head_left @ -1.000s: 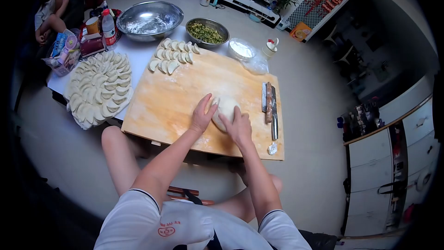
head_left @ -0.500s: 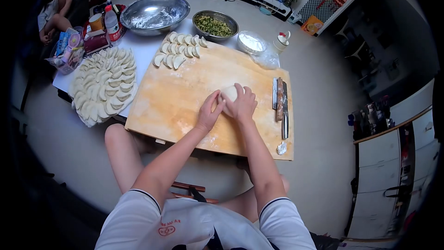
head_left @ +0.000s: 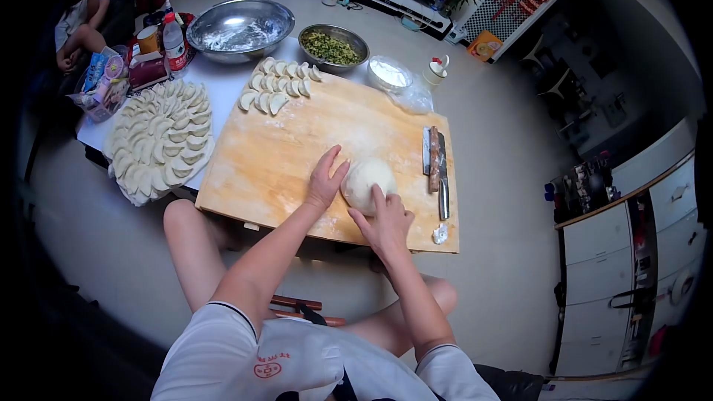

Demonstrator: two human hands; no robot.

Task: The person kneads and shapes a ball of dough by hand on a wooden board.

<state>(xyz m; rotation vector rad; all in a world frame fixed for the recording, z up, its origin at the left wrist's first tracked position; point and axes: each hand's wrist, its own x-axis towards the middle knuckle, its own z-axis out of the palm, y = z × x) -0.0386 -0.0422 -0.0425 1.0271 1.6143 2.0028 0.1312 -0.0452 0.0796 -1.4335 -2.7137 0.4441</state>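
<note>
A smooth, pale ball of dough (head_left: 364,183) rests on the floured wooden board (head_left: 245,171). My left hand (head_left: 325,180) is at the dough's left side, fingers stretched out and thumb against or very near it. At the near right edge of the dough is my right hand (head_left: 386,223), its index finger lying on the surface and its thumb spread to the left; the other fingers are partly bent. Neither hand is wrapped around the dough. Rows of folded dumplings (head_left: 276,85) lie at the board's far left corner.
A cleaver (head_left: 443,186) and a rolling pin (head_left: 434,156) lie along the board's right side. Left is a tray of dumplings (head_left: 160,137). Behind stand a steel basin (head_left: 241,30), a bowl of chopped filling (head_left: 334,46) and a flour bowl (head_left: 390,74). A person (head_left: 78,26) sits far left.
My right hand has moved from over the top of the dough to its near edge, uncovering most of the ball. The dough now appears nearer to me, and my left hand stays beside it.
</note>
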